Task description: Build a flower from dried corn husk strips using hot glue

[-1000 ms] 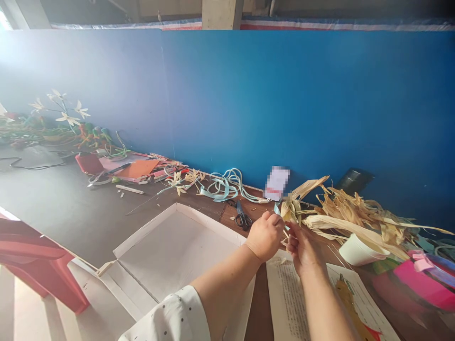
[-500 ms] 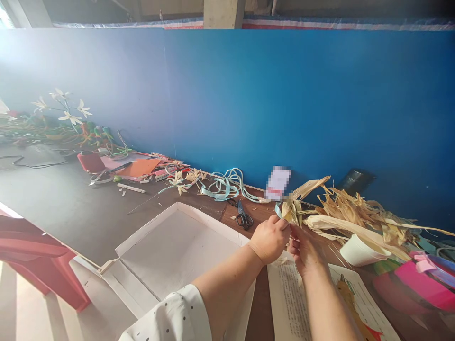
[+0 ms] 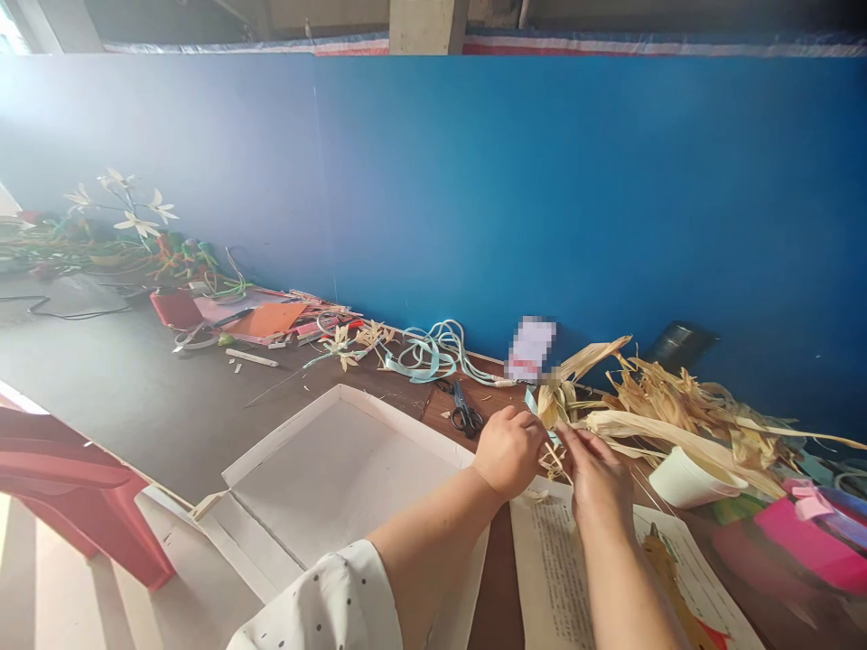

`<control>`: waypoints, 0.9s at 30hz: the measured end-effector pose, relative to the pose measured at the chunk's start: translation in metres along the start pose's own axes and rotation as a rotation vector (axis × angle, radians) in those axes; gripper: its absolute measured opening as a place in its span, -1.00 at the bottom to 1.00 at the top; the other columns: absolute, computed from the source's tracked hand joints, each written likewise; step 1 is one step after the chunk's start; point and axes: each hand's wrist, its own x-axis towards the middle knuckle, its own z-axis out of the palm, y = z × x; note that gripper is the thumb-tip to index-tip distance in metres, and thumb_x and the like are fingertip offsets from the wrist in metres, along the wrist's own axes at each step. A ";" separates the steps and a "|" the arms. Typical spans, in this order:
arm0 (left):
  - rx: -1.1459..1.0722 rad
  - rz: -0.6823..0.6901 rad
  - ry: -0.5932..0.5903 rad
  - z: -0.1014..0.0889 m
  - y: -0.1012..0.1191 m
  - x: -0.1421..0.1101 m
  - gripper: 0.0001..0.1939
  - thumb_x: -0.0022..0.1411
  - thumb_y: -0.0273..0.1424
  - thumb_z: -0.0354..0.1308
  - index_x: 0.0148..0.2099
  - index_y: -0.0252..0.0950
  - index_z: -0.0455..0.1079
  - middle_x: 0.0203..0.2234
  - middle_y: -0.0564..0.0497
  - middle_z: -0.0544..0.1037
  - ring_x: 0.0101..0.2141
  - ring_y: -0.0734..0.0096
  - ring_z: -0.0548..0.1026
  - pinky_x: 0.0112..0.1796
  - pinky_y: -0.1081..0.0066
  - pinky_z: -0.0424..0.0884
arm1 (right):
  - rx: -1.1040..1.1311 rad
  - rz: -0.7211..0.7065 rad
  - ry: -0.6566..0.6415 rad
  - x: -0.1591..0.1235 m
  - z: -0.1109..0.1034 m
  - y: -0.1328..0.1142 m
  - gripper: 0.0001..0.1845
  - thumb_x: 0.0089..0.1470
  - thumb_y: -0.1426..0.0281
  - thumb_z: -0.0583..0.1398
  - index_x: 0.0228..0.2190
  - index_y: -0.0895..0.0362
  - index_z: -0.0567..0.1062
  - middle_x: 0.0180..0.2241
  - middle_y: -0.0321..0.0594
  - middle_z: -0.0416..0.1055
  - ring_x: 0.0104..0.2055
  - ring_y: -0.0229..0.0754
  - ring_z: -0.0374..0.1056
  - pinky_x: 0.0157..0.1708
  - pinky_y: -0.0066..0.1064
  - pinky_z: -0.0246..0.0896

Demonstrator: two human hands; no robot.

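Note:
My left hand (image 3: 509, 451) is closed, its fingertips pinching a small corn-husk flower (image 3: 556, 464) whose pale strips hang between my hands. A short bit of light blue ribbon (image 3: 553, 438) shows at the top of it, pinched at its far end by the thumb and fingers of my right hand (image 3: 601, 469). The fingertips almost meet, so the exact grip is partly hidden. Just behind lie dry corn husks (image 3: 555, 399). Black scissors (image 3: 466, 413) rest left of my left hand.
A shallow white box lid (image 3: 298, 424) lies to the left, printed sheets (image 3: 548, 569) under my right forearm. A white cup (image 3: 694, 478) and a husk pile (image 3: 677, 393) stand right. Coiled cord (image 3: 451, 338) and finished husk flowers (image 3: 342, 348) lie along the blue partition (image 3: 542, 181).
My right hand has drawn slightly right, away from the left, opening a gap where the ribbon and husk strips show. The left hand stays nearly in place.

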 end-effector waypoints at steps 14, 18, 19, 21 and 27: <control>-1.064 -0.729 -0.005 0.003 -0.007 0.007 -0.58 -0.11 -0.11 0.27 -0.40 -0.43 0.48 -0.63 0.08 0.36 -0.58 0.63 0.20 -0.49 0.51 0.13 | 0.008 0.145 -0.023 0.006 -0.002 0.007 -0.37 -0.38 0.02 0.37 -0.30 0.20 0.56 -0.64 -0.34 0.31 -0.61 -0.34 0.11 -0.63 -0.48 0.00; -1.089 -0.738 -0.010 0.003 -0.006 0.007 -0.54 -0.15 -0.08 0.29 -0.41 -0.43 0.48 -0.62 0.07 0.36 -0.57 0.63 0.20 -0.49 0.50 0.13 | 0.048 0.153 -0.045 0.004 -0.002 0.003 -0.44 -0.39 0.07 0.39 -0.34 0.17 0.57 -0.58 -0.32 0.38 -0.61 -0.35 0.11 -0.64 -0.48 -0.03; -1.091 -0.746 -0.010 0.004 -0.007 0.007 -0.54 -0.16 -0.07 0.29 -0.41 -0.43 0.48 -0.62 0.07 0.36 -0.57 0.63 0.20 -0.49 0.50 0.13 | 0.059 0.149 -0.052 0.003 -0.002 0.002 -0.47 -0.39 0.08 0.40 -0.36 0.17 0.57 -0.58 -0.30 0.40 -0.61 -0.34 0.11 -0.64 -0.48 -0.04; -1.094 -0.758 -0.010 0.005 -0.008 0.007 -0.53 -0.17 -0.07 0.30 -0.41 -0.43 0.48 -0.62 0.07 0.36 -0.57 0.63 0.21 -0.49 0.50 0.14 | 0.074 0.141 -0.064 0.001 -0.001 0.000 -0.51 -0.38 0.11 0.40 -0.39 0.16 0.57 -0.57 -0.29 0.41 -0.61 -0.33 0.12 -0.65 -0.46 -0.05; -1.098 -0.763 -0.016 0.002 -0.007 0.008 -0.56 -0.16 -0.11 0.30 -0.41 -0.44 0.49 -0.61 0.05 0.39 -0.57 0.62 0.22 -0.49 0.48 0.15 | 0.045 0.153 -0.096 -0.002 -0.002 -0.002 -0.55 -0.36 0.15 0.40 -0.38 0.15 0.58 -0.60 -0.30 0.41 -0.61 -0.31 0.16 -0.63 -0.45 0.01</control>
